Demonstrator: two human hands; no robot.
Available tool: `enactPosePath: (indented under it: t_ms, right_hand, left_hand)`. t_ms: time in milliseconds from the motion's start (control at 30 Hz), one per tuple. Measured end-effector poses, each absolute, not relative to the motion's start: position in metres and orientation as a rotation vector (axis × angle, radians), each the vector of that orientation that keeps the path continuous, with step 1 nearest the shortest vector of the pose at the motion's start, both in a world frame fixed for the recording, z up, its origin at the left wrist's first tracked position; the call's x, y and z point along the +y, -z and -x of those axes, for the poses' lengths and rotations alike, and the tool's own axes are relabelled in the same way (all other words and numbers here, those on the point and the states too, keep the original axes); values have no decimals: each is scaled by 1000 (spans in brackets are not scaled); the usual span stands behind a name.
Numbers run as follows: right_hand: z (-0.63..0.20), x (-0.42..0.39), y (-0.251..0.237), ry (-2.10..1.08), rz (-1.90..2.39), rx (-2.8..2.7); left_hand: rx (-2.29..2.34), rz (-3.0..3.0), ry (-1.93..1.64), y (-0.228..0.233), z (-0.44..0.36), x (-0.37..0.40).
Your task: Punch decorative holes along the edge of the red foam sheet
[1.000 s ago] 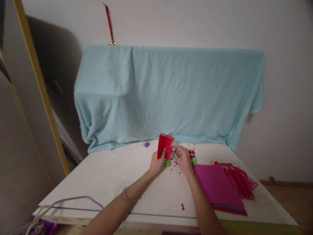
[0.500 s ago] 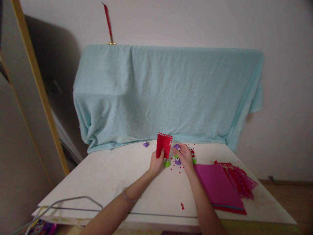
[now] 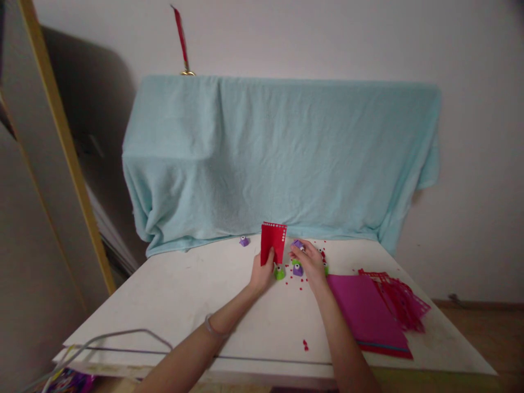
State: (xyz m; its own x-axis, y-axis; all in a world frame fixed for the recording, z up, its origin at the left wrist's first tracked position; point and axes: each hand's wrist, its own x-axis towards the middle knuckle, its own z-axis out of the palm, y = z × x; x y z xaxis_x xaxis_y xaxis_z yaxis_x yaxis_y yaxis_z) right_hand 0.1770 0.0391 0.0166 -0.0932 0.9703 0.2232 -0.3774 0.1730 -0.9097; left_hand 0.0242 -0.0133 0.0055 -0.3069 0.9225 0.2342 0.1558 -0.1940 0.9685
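My left hand (image 3: 262,274) holds a red paper card (image 3: 273,242) upright by its lower edge; a row of small punched holes runs along the card's top. Just to its right, my right hand (image 3: 310,263) grips a small purple craft punch (image 3: 297,245) at the fingertips. Below these lie a green punch (image 3: 280,272) and another purple punch (image 3: 297,269) on the white table (image 3: 184,300). Red and green punches sit partly hidden behind my right hand.
A purple punch (image 3: 244,240) lies alone left of the card. Magenta paper sheets (image 3: 364,314) and cut red paper strips (image 3: 399,300) lie at the right. Red paper bits (image 3: 305,344) dot the table. A light blue cloth (image 3: 282,158) drapes something behind. Grey wire (image 3: 123,335) crosses the near-left edge.
My right hand lifted a purple punch from the cluster and drew it back slightly from the card. The card in my left hand turned a little more upright.
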Motion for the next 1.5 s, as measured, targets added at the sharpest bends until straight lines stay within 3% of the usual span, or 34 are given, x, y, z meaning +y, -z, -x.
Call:
enactPosePath:
  t_ms: [500,1500]
  right_hand:
    - [-177,29,-25,-1416,653,-1168]
    - [-177,36,-18,-1145,776,-1319]
  left_hand:
    - [1362,-1347,-1505,-13,-27,-19]
    - [1334,-1389,-1501,-16,-30,-21]
